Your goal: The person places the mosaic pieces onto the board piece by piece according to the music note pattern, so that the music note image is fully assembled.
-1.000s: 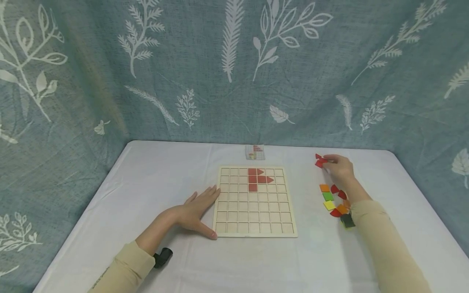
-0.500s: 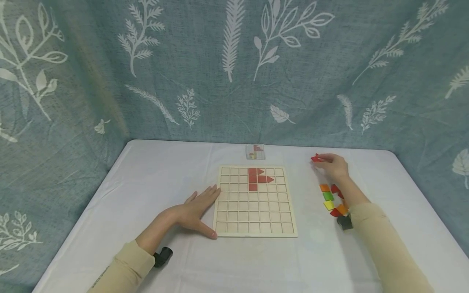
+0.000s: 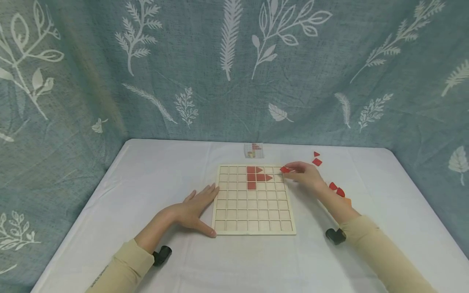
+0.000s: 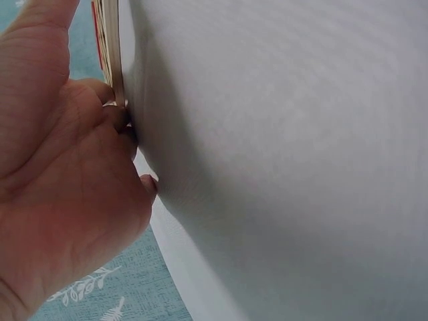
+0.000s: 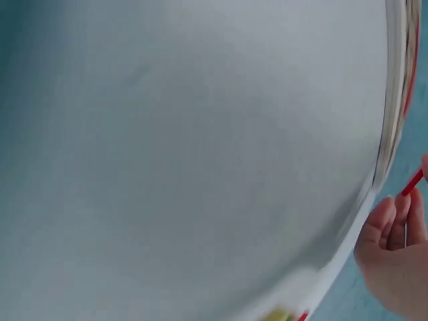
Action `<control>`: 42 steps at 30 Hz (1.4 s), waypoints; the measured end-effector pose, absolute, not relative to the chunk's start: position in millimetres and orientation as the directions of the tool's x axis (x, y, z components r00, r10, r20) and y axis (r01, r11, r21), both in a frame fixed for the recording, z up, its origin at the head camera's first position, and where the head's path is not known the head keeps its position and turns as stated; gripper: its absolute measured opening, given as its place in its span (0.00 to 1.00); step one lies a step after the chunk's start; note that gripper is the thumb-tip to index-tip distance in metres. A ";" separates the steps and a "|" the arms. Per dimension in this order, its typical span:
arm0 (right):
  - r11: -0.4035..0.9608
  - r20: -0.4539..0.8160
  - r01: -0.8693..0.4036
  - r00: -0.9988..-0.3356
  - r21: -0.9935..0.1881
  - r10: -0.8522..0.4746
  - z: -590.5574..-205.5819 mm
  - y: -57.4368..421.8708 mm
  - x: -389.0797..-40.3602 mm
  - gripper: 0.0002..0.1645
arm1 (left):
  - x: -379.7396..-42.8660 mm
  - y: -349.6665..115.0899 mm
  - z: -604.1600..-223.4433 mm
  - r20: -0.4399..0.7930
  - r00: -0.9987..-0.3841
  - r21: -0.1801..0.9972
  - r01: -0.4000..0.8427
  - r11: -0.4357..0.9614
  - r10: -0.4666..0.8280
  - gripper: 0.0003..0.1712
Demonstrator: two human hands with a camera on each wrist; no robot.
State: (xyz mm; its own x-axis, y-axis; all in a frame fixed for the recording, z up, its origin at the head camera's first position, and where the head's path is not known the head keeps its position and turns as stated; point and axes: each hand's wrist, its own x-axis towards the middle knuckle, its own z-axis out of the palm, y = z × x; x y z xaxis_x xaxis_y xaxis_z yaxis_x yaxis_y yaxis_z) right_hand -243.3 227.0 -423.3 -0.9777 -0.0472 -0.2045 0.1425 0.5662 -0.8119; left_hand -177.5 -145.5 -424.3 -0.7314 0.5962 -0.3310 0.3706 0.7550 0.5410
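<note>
My right hand (image 3: 304, 176) pinches a red tile (image 3: 284, 169) above the upper right corner of the wooden grid board (image 3: 253, 203). In the right wrist view the tile (image 5: 412, 182) shows edge-on between thumb and fingers. Red square tiles (image 3: 251, 186) and red triangle tiles (image 3: 269, 178) lie in cells near the top of the board. My left hand (image 3: 194, 211) lies spread against the board's left edge, its fingers extended and thumb at the lower corner. The left wrist view has that palm (image 4: 73, 160) beside the board's edge (image 4: 115, 53).
A small pattern card (image 3: 253, 150) lies behind the board. On the white table (image 3: 176, 162), a red triangle (image 3: 316, 154) and a red square (image 3: 317, 162) lie at the back right. More red pieces (image 3: 340, 191) and an orange tile (image 3: 347, 201) are partly behind the right forearm.
My right hand has moved left from the back right of the table to over the board's corner, bringing one red tile. Two red pieces stay behind there. The left hand keeps its place.
</note>
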 end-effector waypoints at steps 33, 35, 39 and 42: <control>0.620 -0.029 -0.204 -0.939 -0.758 -0.344 -428.4 172.0 -223.1 0.12 | -176.6 -145.4 -419.8 -0.322 -0.726 0.542 0.386 0.747 0.608 0.73; 0.617 -0.027 -0.209 -0.936 -0.758 -0.350 -428.6 172.6 -223.4 0.11 | -176.3 -145.0 -419.4 -0.323 -0.727 0.539 0.384 0.750 0.605 0.73; 0.621 -0.055 -0.170 -0.944 -0.765 -0.325 -427.3 175.4 -224.3 0.11 | -175.2 -145.0 -417.8 -0.315 -0.728 0.550 0.383 0.742 0.609 0.73; 0.600 -0.090 -0.091 -0.960 -0.795 -0.265 -424.4 181.1 -225.5 0.12 | -175.0 -145.2 -417.7 -0.309 -0.727 0.558 0.383 0.736 0.613 0.73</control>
